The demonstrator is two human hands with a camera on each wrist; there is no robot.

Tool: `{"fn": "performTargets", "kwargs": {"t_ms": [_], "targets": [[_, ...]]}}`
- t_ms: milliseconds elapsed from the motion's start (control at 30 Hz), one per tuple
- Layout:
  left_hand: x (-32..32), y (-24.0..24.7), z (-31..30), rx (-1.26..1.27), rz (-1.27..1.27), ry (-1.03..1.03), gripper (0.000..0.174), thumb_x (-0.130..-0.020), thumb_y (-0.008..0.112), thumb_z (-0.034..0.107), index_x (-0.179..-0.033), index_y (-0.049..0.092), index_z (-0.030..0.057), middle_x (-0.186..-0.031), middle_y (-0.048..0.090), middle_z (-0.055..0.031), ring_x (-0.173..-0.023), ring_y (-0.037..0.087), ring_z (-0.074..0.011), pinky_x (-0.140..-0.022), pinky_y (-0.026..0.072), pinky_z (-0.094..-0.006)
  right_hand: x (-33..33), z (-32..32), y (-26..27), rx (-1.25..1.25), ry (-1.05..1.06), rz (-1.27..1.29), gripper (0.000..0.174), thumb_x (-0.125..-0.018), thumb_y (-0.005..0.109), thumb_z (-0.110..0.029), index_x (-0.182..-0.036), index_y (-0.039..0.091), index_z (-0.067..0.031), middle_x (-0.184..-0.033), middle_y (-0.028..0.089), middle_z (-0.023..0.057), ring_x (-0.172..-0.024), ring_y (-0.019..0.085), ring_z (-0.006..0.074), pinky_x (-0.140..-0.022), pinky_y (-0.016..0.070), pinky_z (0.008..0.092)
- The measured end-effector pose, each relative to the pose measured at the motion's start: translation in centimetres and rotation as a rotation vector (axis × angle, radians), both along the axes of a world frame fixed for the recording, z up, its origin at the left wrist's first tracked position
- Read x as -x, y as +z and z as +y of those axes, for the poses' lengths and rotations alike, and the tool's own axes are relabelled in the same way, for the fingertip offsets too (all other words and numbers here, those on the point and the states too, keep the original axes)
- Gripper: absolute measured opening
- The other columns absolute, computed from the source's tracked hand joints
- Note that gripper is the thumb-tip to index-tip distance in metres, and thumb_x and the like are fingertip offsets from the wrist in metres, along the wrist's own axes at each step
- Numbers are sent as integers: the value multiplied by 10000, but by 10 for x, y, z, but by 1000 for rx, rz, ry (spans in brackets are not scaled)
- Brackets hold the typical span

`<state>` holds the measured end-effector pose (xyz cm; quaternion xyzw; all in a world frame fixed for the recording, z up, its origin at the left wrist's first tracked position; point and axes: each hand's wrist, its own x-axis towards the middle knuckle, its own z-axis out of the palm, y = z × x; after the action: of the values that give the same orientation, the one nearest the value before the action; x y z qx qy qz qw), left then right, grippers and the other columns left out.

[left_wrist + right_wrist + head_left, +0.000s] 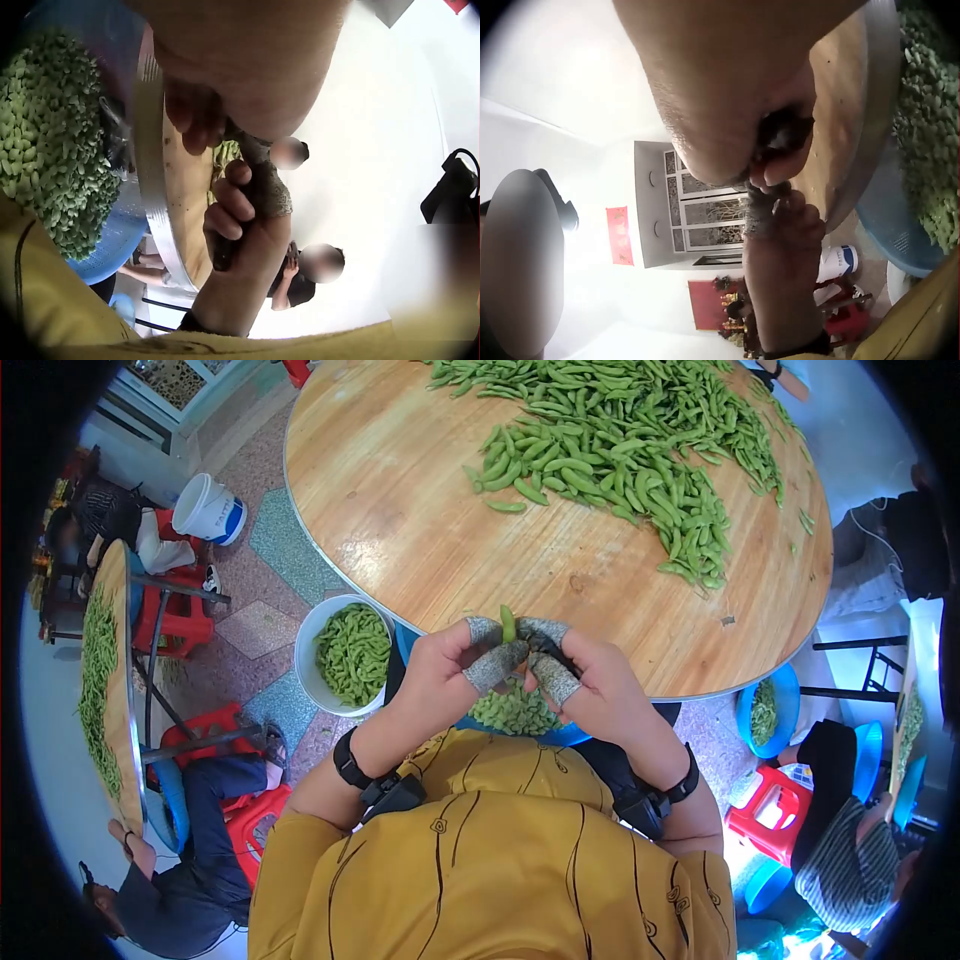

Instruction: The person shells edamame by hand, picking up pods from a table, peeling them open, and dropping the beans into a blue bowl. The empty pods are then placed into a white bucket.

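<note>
Just before the near edge of the wooden counter [420, 560], over shelled beans [512, 712] in the blue basket [120, 244], pinching one green pod [508, 623] with curled, wrapped fingers [495, 668] of both left hand [435, 668] and right hand [600, 678], facing more heaped pods [640, 450].

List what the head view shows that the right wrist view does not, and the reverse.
Only the head view: the heap of pods and the green pod at the fingertips. Only the right wrist view: the red wall sign. Both: left hand, right hand, wooden table, shelled beans.
</note>
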<state>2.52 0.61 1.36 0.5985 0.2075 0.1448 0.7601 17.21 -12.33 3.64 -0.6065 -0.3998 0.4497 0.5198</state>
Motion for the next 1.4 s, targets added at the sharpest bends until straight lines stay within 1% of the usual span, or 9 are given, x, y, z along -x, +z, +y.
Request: {"fn": "performTargets", "kwargs": {"t_ms": [67, 633, 700, 833, 1033, 1133, 1200, 1300, 1400], "targets": [[0, 9, 0, 13, 56, -26, 180, -898, 628, 127, -1035, 605, 13, -831, 634, 2, -715, 572, -59, -592, 467, -216, -1, -1, 5, 118, 66, 111, 327, -865, 529, -46, -1189, 553, -15, -844, 640, 37, -789, 598, 103, -724, 485, 253], [11, 12, 13, -692, 91, -94, 148, -876, 637, 102, -960, 617, -19, -711, 610, -20, -602, 550, -105, -565, 444, -230, 4, 0, 11, 170, 17, 599, 283, -929, 476, -59, -1202, 550, -76, -753, 557, -11, -590, 471, 59, -527, 395, 204], [14, 11, 19, 285, 21, -245, 169, -844, 674, 111, -954, 626, -8, -669, 591, -58, -569, 529, -104, -526, 439, -248, 1, -4, 12, 232, 61, 871, 268, -942, 468, -73, -1193, 557, -93, -736, 543, -15, -524, 427, 53, -462, 357, 199], [4, 13, 15, 274, 45, -252, 198, -822, 696, 124, -963, 630, 1, -652, 573, -85, -550, 522, -101, -485, 429, -274, 6, -6, 4, 223, 0, 904, 272, -940, 462, -72, -1193, 555, -107, -729, 539, -9, -465, 380, 44, -407, 305, 195], [0, 3, 11, -1354, 17, -106, 160, -848, 660, 121, -940, 617, -2, -700, 587, -83, -551, 523, -116, -497, 432, -296, 12, -7, -6, 156, -76, 516, 320, -909, 439, -2, -1198, 543, -92, -739, 546, 3, -486, 415, 55, -418, 330, 202], [2, 8, 3, -910, -11, -74, 141, -886, 621, 140, -886, 594, 2, -708, 586, -55, -546, 503, -119, -510, 425, -290, 8, -11, -8, 139, -57, 627, 326, -903, 457, -5, -1207, 540, -88, -752, 550, 5, -492, 421, 56, -425, 337, 199], [7, 7, 6, 260, 135, -196, 173, -931, 567, 172, -859, 581, 16, -715, 580, -23, -562, 513, -118, -533, 428, -275, 4, -16, -8, 123, -47, 701, 323, -903, 479, -17, -1212, 539, -89, -759, 551, 5, -495, 420, 55, -428, 338, 195], [8, 7, 4, 275, 208, -267, 197, -967, 506, 191, -888, 585, 28, -749, 573, 2, -614, 536, -107, -564, 433, -252, 1, -18, -17, 169, 34, 850, 335, -893, 540, -50, -1227, 530, -71, -779, 565, -1, -525, 468, 89, -450, 384, 239], [6, 9, -5, -98, 260, -267, 119, -929, 527, 118, -972, 592, 28, -776, 605, -61, -670, 581, -163, -612, 460, -281, 12, -14, -33, -62, -236, -29, 366, -856, 625, -127, -1203, 539, -45, -764, 585, 38, -595, 544, 168, -518, 441, 313]]}}
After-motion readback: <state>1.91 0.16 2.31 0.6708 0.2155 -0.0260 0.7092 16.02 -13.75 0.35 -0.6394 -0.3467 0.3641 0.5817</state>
